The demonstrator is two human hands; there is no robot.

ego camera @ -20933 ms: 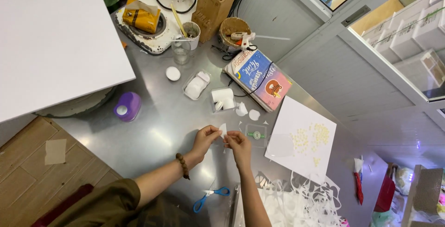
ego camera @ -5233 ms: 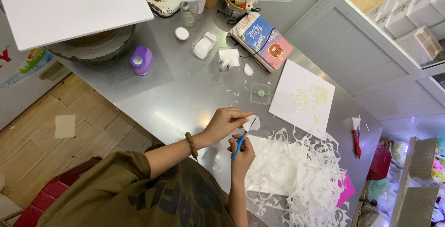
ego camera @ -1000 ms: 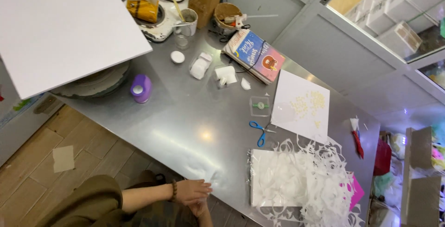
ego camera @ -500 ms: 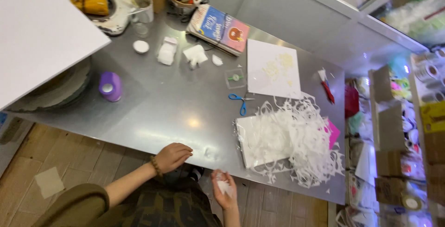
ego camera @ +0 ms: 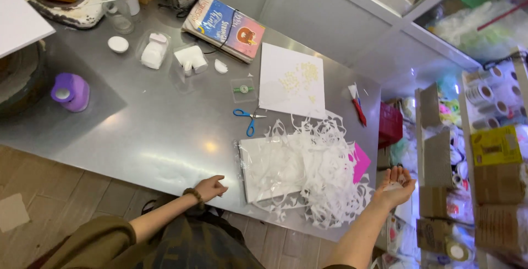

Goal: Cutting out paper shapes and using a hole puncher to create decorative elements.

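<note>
The left hand (ego camera: 212,186) rests at the near edge of the steel desk (ego camera: 165,131), its fingers loosely curled and holding nothing, just beside a clear sleeve of white sheets (ego camera: 269,170). The right hand (ego camera: 395,185) is stretched out past the desk's right end, palm up, fingers cupped around a few small white paper scraps (ego camera: 397,183). A heap of white paper cuttings (ego camera: 324,170) lies between the two hands. Blue-handled scissors (ego camera: 247,118) lie further in, near a white sheet (ego camera: 291,79) dotted with yellowish bits.
</note>
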